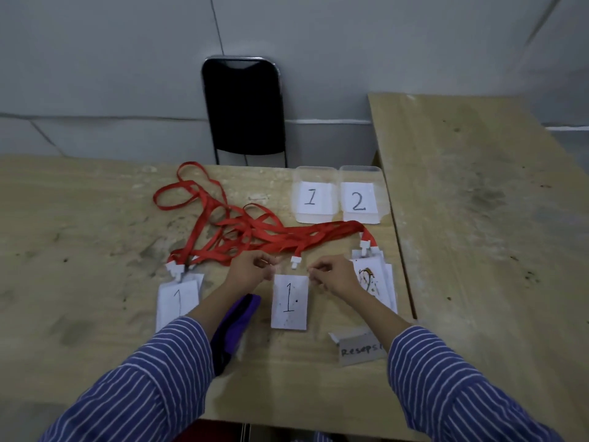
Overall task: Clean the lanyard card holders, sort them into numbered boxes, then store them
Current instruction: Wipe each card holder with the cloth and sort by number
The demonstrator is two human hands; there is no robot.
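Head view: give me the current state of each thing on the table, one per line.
Middle card holder: flat, marked 1, speckled, top corners pinched by both hands.
Left hand: pinching.
Right hand: pinching.
Box 1: upright, no holders seen inside.
Box 2: likewise.
Right stack: stained.
Purple cloth: lying unused.

Matt wooden table (pixel 95 218), red cloth lanyards (pixel 255 234).

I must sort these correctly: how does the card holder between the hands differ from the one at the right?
The middle holder shows a handwritten "1" with small dark specks; the right holder carries coloured stains. The middle holder lies alone, both hands at its top corners; the right holder tops a stack. Both are white with red lanyards.
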